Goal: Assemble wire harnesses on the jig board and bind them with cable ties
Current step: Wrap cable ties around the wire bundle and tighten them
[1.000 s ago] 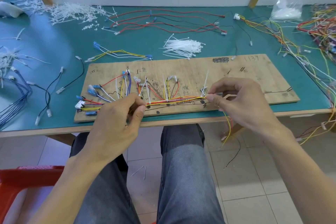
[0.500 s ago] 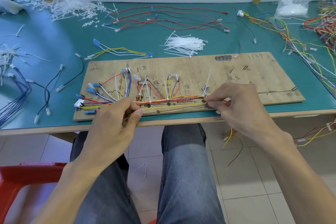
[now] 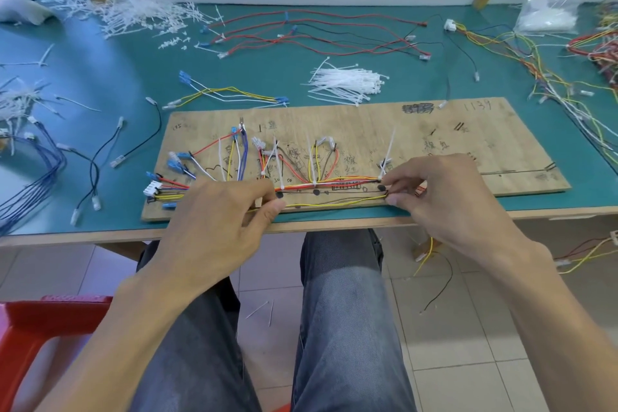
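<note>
A person sits at the worktop [image 3: 100, 77], knees in grey jeans [image 3: 344, 311] under its near edge and a red stool [image 3: 40, 321] at the lower left. Two offcuts lie on the tiled floor between the legs.

The left hand [image 3: 214, 224] and right hand [image 3: 444, 201] are well apart above the near edge of the jig board [image 3: 434, 131]. Each pinches one end of a run of yellow wires [image 3: 334, 202] between thumb and curled fingers, and the wires lie stretched along the board's near edge. Past the right hand, yellow and black strands hang off the worktop's near edge toward the floor.

Just behind that run, the wire harness [image 3: 327, 181] lies across the left half of the board. Its orange, red and yellow trunk runs side to side, with branches fanning toward the board's far edge. A white connector [image 3: 152, 187] sits at its left end. White cable ties [image 3: 388, 147] stand up from the trunk at several places.

Behind the board's far edge lie a bundle of loose cable ties [image 3: 344, 85] and a short set of yellow and white leads [image 3: 230, 94] with blue terminals. Blue wires [image 3: 33, 177] drape over the worktop's left edge. Red and black wires [image 3: 317, 34] sprawl along the far edge. A heap of white scraps [image 3: 140, 15] fills the far left corner, and a clear plastic bag [image 3: 555, 0] stands at the far right corner above a tangle of coloured wires [image 3: 535, 60].
</note>
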